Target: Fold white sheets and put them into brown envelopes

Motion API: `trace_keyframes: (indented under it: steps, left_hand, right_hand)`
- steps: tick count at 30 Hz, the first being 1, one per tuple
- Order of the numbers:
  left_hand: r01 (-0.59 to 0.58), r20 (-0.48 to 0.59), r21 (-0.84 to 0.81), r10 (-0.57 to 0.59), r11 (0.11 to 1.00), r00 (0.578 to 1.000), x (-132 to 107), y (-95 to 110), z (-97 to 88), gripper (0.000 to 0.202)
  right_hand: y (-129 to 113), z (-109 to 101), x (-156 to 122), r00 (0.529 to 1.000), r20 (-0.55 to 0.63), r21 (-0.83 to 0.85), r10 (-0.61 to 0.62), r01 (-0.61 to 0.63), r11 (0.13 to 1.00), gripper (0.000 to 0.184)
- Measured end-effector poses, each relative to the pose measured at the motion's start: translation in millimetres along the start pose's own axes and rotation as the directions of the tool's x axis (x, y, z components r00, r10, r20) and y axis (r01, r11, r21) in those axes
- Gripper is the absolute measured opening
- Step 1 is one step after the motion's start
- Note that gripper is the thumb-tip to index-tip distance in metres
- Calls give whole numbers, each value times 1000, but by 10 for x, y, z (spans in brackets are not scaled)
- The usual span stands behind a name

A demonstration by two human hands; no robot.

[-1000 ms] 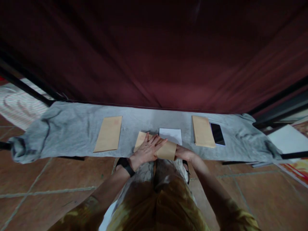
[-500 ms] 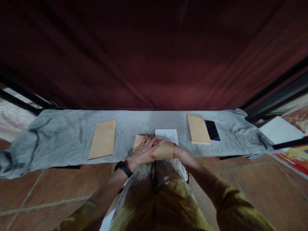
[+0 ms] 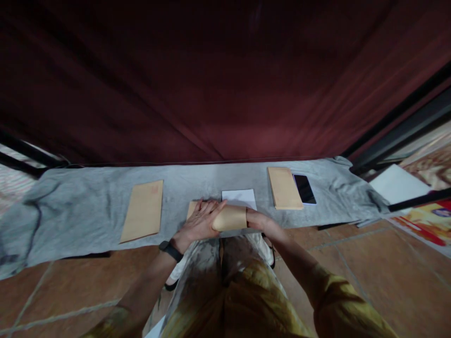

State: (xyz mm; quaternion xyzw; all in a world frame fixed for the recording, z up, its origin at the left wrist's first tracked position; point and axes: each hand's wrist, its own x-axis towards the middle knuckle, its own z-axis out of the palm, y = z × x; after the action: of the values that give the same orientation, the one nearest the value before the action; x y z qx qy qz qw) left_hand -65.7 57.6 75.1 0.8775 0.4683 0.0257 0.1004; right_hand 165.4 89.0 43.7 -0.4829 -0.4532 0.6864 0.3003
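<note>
A brown paper envelope lies crosswise near the front edge of the cloth-covered surface, bulging upward at its right part. My left hand rests flat on it with fingers stretched out. At the envelope's right end, my right hand disappears under or into the paper; its fingers are hidden, and I cannot tell which. Just behind the envelope, partly covered by it, lies a white sheet of paper.
Another brown envelope lies to the left. A stack of brown envelopes sits to the right beside a dark phone. Grey cloth covers the narrow surface, and a dark red curtain hangs behind.
The view has turned slightly, shifting most things a little left. My left hand stays spread on the envelope, and the right stays at its right end.
</note>
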Motion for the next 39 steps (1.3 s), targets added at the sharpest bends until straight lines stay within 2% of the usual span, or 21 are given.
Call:
trace_keyframes:
  steps: [3, 5, 7, 9, 11, 13, 15, 18, 23, 26, 30, 36, 39]
  left_hand:
    - [19, -32, 4, -19, 1000, 999, -21, -38, -39, 112]
    - [43, -45, 0, -43, 999, 998, -58, -89, -49, 113]
    - [72, -53, -10, -72, 997, 996, -113, -163, -43, 113]
    - [119, -67, -38, -121, 992, 990, -171, -246, -22, 116]
    - [172, -83, -79, -179, 982, 980, -214, -319, 5, 120]
    - [211, -87, -112, -221, 971, 971, -234, -369, 32, 122]
    - [234, -83, -129, -246, 964, 966, -234, -392, 55, 123]
    - [256, -87, -137, -269, 957, 959, -229, -391, 79, 121]
    - [247, -108, -130, -261, 960, 959, -247, -371, 95, 117]
    - [250, -113, -122, -264, 961, 958, -252, -377, 94, 119]
    - [262, -130, -107, -275, 959, 953, -274, -404, 58, 120]
    - [277, -139, -49, -282, 960, 949, -377, -456, -9, 118]
    - [288, -124, -60, -294, 956, 948, -399, -494, 12, 119]
  right_hand:
    - [32, -123, -48, 991, 130, 58, 39, -47, 997, 32]
    - [59, -247, -95, 988, 152, 75, 17, -29, 997, 30]
    - [88, -384, -125, 997, 71, 44, -39, 36, 998, 29]
    - [111, -511, -116, 984, -142, -120, -107, 90, 989, 29]
    - [123, -607, -67, 908, -372, -324, -193, 68, 944, 26]
    - [123, -649, 7, 821, -499, -495, -278, -6, 869, 26]
    - [116, -631, 84, 784, -529, -620, -326, -94, 779, 31]
    - [101, -529, 173, 766, -537, -740, -354, -226, 634, 35]
    - [87, -394, 238, 763, -547, -764, -345, -286, 578, 33]
    - [90, -362, 253, 761, -546, -767, -350, -286, 574, 29]
    - [106, -328, 265, 734, -579, -741, -355, -293, 604, 24]
    - [157, -402, 180, 800, -472, -665, -370, -48, 745, 8]
    - [229, -496, 83, 792, -487, -514, -368, 80, 854, 9]
